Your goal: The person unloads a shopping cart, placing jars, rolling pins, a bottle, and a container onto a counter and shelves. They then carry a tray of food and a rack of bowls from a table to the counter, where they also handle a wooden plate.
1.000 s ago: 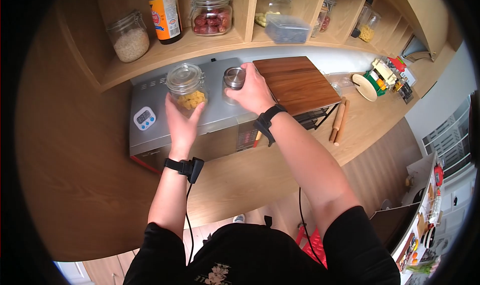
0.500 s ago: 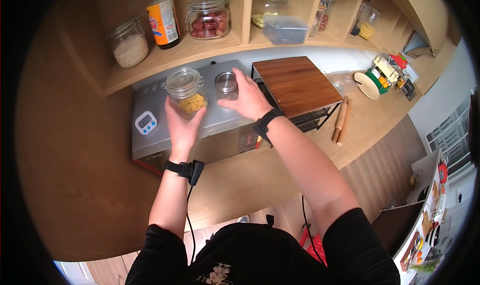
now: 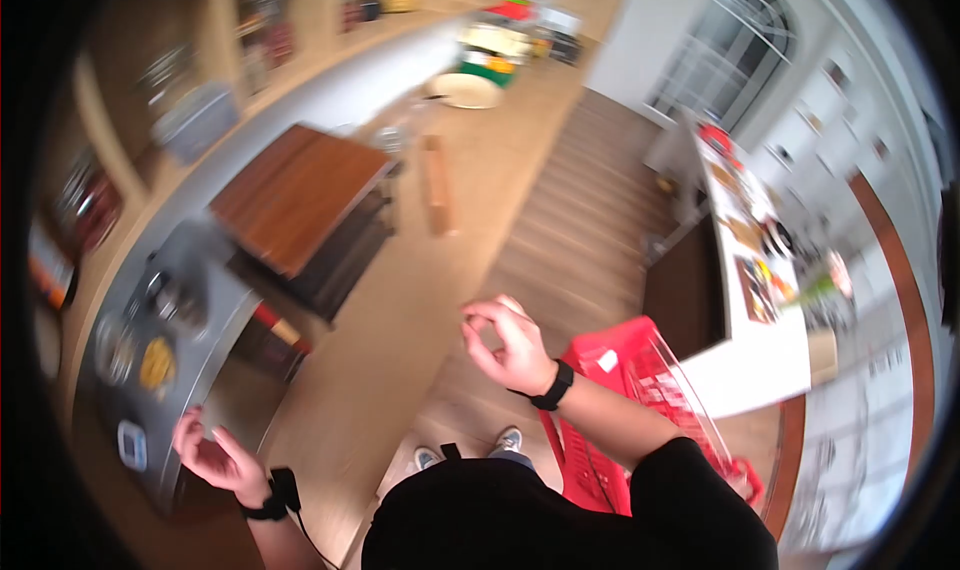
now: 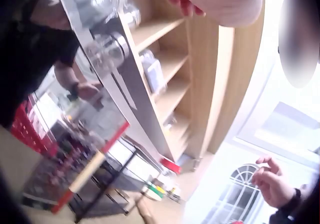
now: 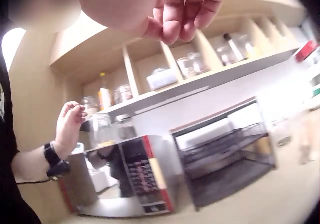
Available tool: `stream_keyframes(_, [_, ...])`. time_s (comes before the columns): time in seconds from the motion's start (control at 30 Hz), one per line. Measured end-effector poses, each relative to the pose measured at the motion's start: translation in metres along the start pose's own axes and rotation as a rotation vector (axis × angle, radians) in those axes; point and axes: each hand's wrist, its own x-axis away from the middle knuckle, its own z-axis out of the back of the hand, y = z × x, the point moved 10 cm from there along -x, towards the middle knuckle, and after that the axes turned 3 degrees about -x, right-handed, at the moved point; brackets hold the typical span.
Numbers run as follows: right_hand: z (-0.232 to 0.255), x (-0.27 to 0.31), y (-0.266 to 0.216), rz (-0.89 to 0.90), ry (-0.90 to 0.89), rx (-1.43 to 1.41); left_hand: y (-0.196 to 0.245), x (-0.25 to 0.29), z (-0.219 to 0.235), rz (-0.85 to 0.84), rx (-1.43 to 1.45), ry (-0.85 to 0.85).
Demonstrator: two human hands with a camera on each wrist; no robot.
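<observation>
My left hand [image 3: 215, 455] hangs by the microwave's front edge, its fingers loosely bent around nothing. The right hand [image 3: 510, 350] is raised over the floor beside the counter, fingers loosely curled and empty. On the grey top of the microwave [image 5: 107, 184] stands a clip-top glass jar [image 5: 101, 129] with yellow pieces inside. Beside it is a smaller glass jar [image 5: 125, 129] with a metal lid. Both jars are apart from the hands. A white timer [image 3: 131, 445] lies on the microwave, near my left hand.
A red shopping basket or cart [image 3: 610, 370] stands at my right, by a white counter [image 3: 770, 375] bearing food. A wood-topped rack [image 3: 300, 195] adjoins the microwave; a rolling pin [image 3: 437, 185] lies beyond it. Shelves with jars [image 5: 160, 79] run above.
Both hands have let go of their jars, which stay on the microwave. The right hand has drawn back away from it, and the head view has swung to the right.
</observation>
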Motion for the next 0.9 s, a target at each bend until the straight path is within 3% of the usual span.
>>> stream_keyframes(0.07, [0.074, 0.051, 0.020, -0.084, 0.040, 0.245, -0.006, 0.029, -0.078, 0.144, 0.052, -0.500])
stream_keyframes(0.13, [0.155, 0.121, 0.049, -0.331, 0.182, 0.490, -0.005, 0.078, -0.168, 0.468, 0.077, -1.083])
stream_keyframes(0.2, [0.247, 0.210, 0.063, -0.602, 0.339, 0.677, 0.009, 0.134, -0.213, 0.299, -0.048, -1.343])
stream_keyframes(0.23, [0.291, 0.264, 0.059, -0.724, 0.426, 0.765, 0.011, 0.163, -0.230, 0.421, -0.021, -1.494])
stream_keyframes(0.3, [0.367, 0.386, 0.042, -0.944, 0.541, 0.991, 0.022, 0.198, -0.261, 0.315, 0.013, -1.567])
stream_keyframes(0.33, [0.393, 0.455, 0.026, -1.046, 0.563, 1.115, 0.026, 0.215, -0.269, 0.248, -0.020, -1.611])
stream_keyframes(0.4, [0.420, 0.570, -0.011, -1.234, 0.396, 1.386, 0.035, 0.238, -0.285, 0.154, -0.100, -1.689])
stream_keyframes(0.47, [0.412, 0.654, -0.055, -1.684, 0.150, 1.600, 0.027, 0.270, -0.294, 0.061, -0.206, -1.749])
stream_keyframes(0.53, [0.386, 0.727, -0.059, -2.079, -0.053, 1.203, 0.012, 0.314, -0.306, 0.063, -0.127, -1.850])
stream_keyframes(0.57, [0.363, 0.733, -0.053, -2.066, -0.101, 1.132, 0.026, 0.307, -0.310, 0.040, -0.125, -1.860])
stream_keyframes(0.63, [0.310, 0.733, -0.025, -1.971, -0.124, 0.940, 0.043, 0.305, -0.308, 0.159, -0.226, -1.993])
stream_keyframes(0.67, [0.285, 0.725, -0.005, -1.886, -0.102, 0.819, 0.044, 0.309, -0.312, 0.147, -0.229, -1.999])
stream_keyframes(0.73, [0.238, 0.685, 0.020, -1.912, -0.157, 0.629, 0.029, 0.314, -0.316, 0.084, -0.258, -2.025])
stream_keyframes(0.8, [0.222, 0.698, 0.041, -1.902, -0.209, 0.772, 0.029, 0.314, -0.318, 0.038, -0.274, -2.042])
stream_keyframes(0.83, [0.224, 0.717, 0.050, -1.957, -0.090, 0.753, 0.029, 0.313, -0.316, 0.005, -0.281, -2.059])
stream_keyframes(0.9, [0.234, 0.733, 0.051, -2.011, -0.086, 0.873, 0.015, 0.321, -0.315, -0.027, -0.267, -2.049])
